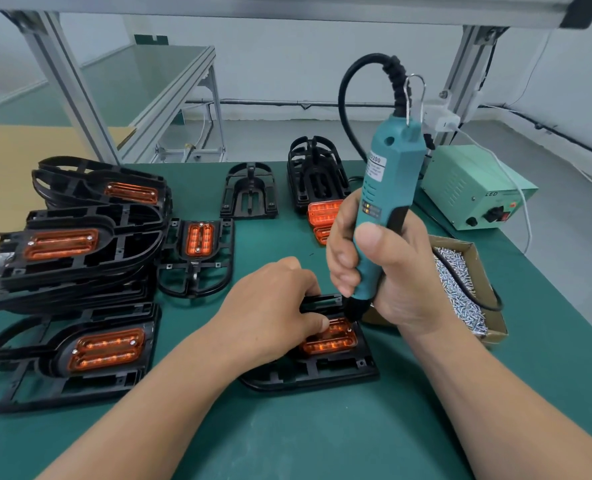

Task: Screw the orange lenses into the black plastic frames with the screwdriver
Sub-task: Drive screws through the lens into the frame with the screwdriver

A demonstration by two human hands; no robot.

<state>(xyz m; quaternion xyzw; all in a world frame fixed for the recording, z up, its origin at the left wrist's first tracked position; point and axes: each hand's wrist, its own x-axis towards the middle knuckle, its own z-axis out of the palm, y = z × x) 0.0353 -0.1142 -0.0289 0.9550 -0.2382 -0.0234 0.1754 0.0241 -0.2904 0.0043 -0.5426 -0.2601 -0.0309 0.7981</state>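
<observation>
Clutching screwdriver: right grip; bit tip indistinct. Left grip clamps orange lens onto frame, fingertips hidden.

Bright, even light, soft shadows; wide-angle bending at edges.

We look through one head-worn camera (wide-angle, edges bowed), facing forward and down over the surface. It sits near, the left hand and right hand close below us.
</observation>
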